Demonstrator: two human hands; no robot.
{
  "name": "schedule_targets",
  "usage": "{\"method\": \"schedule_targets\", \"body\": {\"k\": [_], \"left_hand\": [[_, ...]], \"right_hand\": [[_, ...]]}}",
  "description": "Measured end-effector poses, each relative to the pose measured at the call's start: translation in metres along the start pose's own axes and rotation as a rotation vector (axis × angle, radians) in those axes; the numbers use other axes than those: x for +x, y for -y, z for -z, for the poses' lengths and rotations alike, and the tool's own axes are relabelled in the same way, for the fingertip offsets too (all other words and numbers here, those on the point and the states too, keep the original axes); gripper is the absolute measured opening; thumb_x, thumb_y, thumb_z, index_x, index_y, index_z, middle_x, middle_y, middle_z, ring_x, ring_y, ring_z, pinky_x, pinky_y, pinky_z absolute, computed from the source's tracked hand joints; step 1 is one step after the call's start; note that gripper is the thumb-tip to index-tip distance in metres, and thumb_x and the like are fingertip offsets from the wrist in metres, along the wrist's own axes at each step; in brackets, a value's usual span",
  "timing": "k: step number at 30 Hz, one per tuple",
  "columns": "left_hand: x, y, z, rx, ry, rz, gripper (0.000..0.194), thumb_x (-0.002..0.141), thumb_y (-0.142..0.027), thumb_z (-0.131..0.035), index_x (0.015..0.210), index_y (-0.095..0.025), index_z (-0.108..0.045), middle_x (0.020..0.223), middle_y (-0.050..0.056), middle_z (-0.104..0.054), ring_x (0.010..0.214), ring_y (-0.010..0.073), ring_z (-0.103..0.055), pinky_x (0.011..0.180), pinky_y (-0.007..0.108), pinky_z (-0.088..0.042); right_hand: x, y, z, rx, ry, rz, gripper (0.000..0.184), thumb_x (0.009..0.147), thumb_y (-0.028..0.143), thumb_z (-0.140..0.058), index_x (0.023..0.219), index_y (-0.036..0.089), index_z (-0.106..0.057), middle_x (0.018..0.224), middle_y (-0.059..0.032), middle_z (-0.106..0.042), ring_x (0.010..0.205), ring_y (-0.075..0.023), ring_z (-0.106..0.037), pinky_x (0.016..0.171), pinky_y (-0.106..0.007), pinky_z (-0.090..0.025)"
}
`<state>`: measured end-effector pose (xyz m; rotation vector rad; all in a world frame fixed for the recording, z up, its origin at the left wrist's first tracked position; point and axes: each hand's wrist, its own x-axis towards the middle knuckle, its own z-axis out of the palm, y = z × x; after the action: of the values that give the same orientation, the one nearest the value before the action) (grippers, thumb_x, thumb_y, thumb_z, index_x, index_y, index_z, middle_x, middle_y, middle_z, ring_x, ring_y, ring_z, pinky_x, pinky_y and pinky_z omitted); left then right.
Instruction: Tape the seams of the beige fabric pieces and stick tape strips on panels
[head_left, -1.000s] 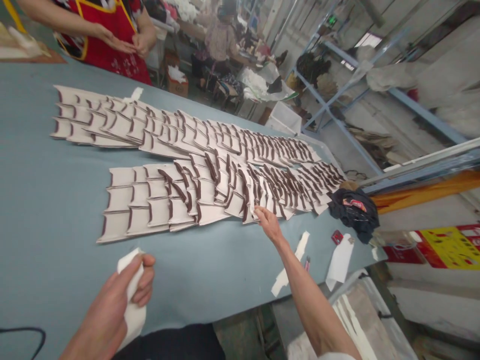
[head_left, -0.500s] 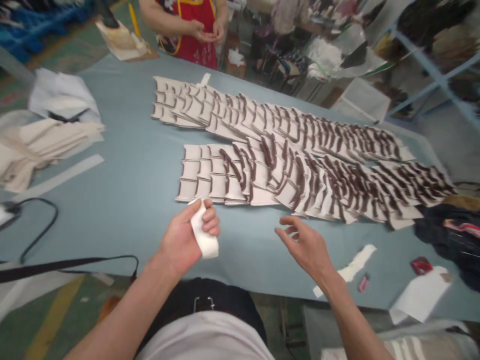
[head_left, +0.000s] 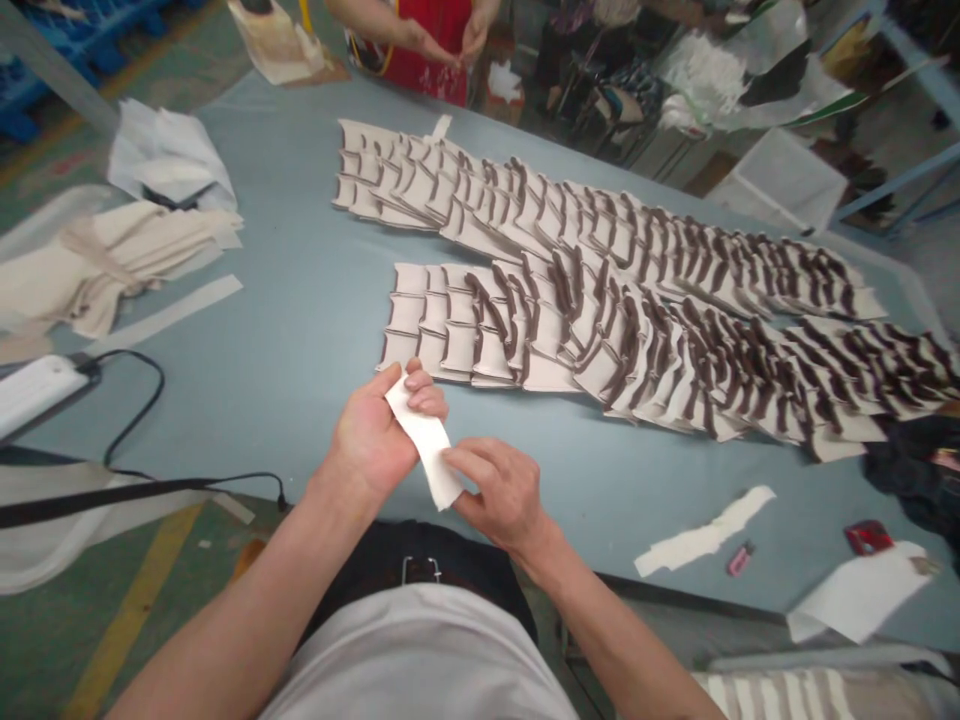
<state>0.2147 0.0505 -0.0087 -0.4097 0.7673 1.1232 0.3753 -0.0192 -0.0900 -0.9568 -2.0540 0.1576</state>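
A short white strip (head_left: 426, 436), which looks like cloth or paper, hangs between my two hands above the table's near edge. Its upper end is gripped by my left hand (head_left: 379, 425), thumb and curled fingers closed over it. At the lower end, my right hand (head_left: 501, 492) pinches the strip's edge between thumb and fingers. Just beyond lie two long rows of overlapping beige fabric pieces with dark brown edges, the near row (head_left: 544, 370) and the far row (head_left: 480, 190).
On the blue-grey table (head_left: 292, 300), beige cloth bundles (head_left: 112, 250) lie left, near a white power strip (head_left: 41, 392) with a black cord. To the right are a white scrap (head_left: 705, 530), a small pink item (head_left: 740, 559) and a red box (head_left: 868, 538). A person (head_left: 420, 45) stands across.
My right hand has come left and taken hold of the strip's lower end. The strip now hangs straighter from my left hand. The view has shifted, moving the table's contents rightward.
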Motion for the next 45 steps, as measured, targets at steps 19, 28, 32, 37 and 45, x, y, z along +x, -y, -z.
{"method": "schedule_targets", "body": {"k": [19, 28, 32, 37, 45], "left_hand": [[0.002, -0.005, -0.001, 0.085, 0.019, 0.058, 0.043, 0.115, -0.023, -0.03, 0.082, -0.014, -0.056, 0.058, -0.004, -0.045, 0.042, 0.0077, -0.041, 0.04, 0.017, -0.04], [0.003, -0.005, -0.006, 0.071, 0.019, 0.057, 0.042, 0.115, -0.025, -0.032, 0.083, -0.015, -0.057, 0.059, -0.003, -0.047, 0.042, 0.0082, -0.043, 0.042, 0.017, -0.042], [0.003, -0.004, -0.008, 0.089, 0.023, 0.068, 0.043, 0.115, -0.025, -0.031, 0.082, -0.015, -0.057, 0.058, -0.003, -0.046, 0.042, 0.0083, -0.044, 0.041, 0.017, -0.041], [0.006, -0.004, -0.006, 0.133, 0.037, 0.06, 0.044, 0.114, -0.024, -0.031, 0.081, -0.014, -0.058, 0.059, -0.003, -0.047, 0.042, 0.0078, -0.044, 0.043, 0.017, -0.042], [0.003, -0.002, -0.006, 0.302, 0.032, -0.086, 0.04, 0.11, -0.021, -0.04, 0.079, -0.014, -0.063, 0.062, -0.002, -0.052, 0.046, 0.01, -0.05, 0.049, 0.022, -0.05]], "right_hand": [[0.017, 0.013, 0.026, 0.167, 0.181, 0.038, 0.02, 0.101, 0.009, -0.061, 0.114, 0.019, -0.072, 0.096, -0.008, -0.082, 0.081, -0.0165, -0.078, 0.074, -0.027, -0.062], [0.019, 0.011, 0.028, 0.137, 0.16, 0.028, 0.025, 0.1, 0.006, -0.052, 0.112, 0.019, -0.07, 0.093, -0.0064, -0.082, 0.078, -0.0155, -0.077, 0.071, -0.026, -0.063], [0.02, 0.011, 0.03, 0.166, 0.156, 0.002, 0.021, 0.101, 0.008, -0.054, 0.111, 0.018, -0.07, 0.092, -0.0076, -0.082, 0.079, -0.0158, -0.078, 0.072, -0.026, -0.064], [0.02, 0.014, 0.03, 0.223, 0.132, -0.052, 0.015, 0.103, 0.01, -0.058, 0.107, 0.019, -0.069, 0.09, -0.0068, -0.082, 0.078, -0.0149, -0.078, 0.072, -0.025, -0.063], [0.024, 0.023, 0.033, 0.384, 0.081, -0.217, 0.016, 0.099, 0.008, -0.059, 0.092, 0.022, -0.064, 0.081, -0.0032, -0.077, 0.07, -0.0134, -0.071, 0.067, -0.025, -0.057]]}}
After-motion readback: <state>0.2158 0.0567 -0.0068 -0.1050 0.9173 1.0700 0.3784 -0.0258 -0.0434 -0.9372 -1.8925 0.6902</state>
